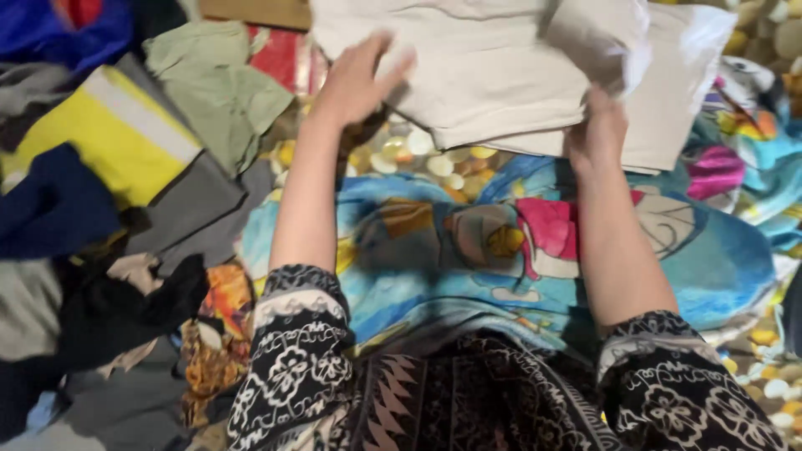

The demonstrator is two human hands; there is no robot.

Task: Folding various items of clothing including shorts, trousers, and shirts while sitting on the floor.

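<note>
A bed or floor surface is covered by a bright cartoon-print sheet (468, 250) in blue, pink and yellow, with a pebble pattern showing at its far edge and along the right.

At the far middle of the scene, a folded cream cloth (493, 75) is being handled. The left hand (355, 79) is laid flat on the cloth's left part, fingers spread and extended, so this grip is open and only pressing. The right hand (597, 129) is set against the near right edge of the cloth; its fingers are hidden under or behind the fabric, so whether this grip is closed on the edge cannot be told. A loose flap of the same cloth is seen raised above the right hand.

The cloth is judged to be soft, light and limp, in several layers that would slide apart if lifted by one corner; it would best be taken along the folded near edge, both sides supported together. Nothing fragile or slippery is seen.

Open room is offered near the person, on the sheet between the forearms and out to the right. The left side is crowded by a heap of clothes (92, 250): a yellow and grey garment (117, 138), a pale green piece (217, 79), dark blue and black items. The patterned black-and-white sleeves (292, 359) are seen nearest.
</note>
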